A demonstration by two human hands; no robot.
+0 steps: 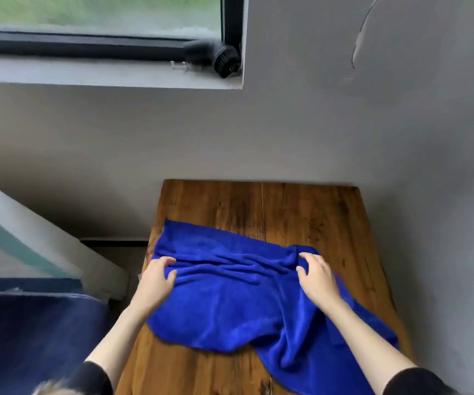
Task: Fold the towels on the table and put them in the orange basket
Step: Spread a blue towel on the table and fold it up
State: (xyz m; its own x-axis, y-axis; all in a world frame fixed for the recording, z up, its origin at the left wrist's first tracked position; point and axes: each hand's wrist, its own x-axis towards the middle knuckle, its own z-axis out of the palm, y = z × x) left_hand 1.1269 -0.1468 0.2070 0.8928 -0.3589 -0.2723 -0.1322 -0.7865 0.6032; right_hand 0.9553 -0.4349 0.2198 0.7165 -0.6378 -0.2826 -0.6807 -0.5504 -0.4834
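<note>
Towel (230,303): one deep-blue cloth, lying rumpled and only partly spread across the wooden table (301,212) in the lower centre of the frame, its near right part trailing toward the bottom right edge. Reading from the left of the frame, I see my left hand (156,280) resting on the towel's left border at the table's left edge, fingers and thumb curled loosely around a shallow ridge of cloth in a narrow grasp; whether the cloth is truly pinched or merely gathered under the fingertips I cannot tell for certain. Across the middle, long creases run between the two hands, which I judge to mark a soft, limp, light fabric that will sag and drape rather than hold any shape, with a plush nap that should grip the wood a little rather than slide. At the right of the centre, my right hand (315,277) sits on a raised bunch of cloth, fingers bent over it in a similar narrow hold. I would take hold at the corners or along a straight hem, one hand each side, and keep it taut. No orange basket appears in this view.
</note>
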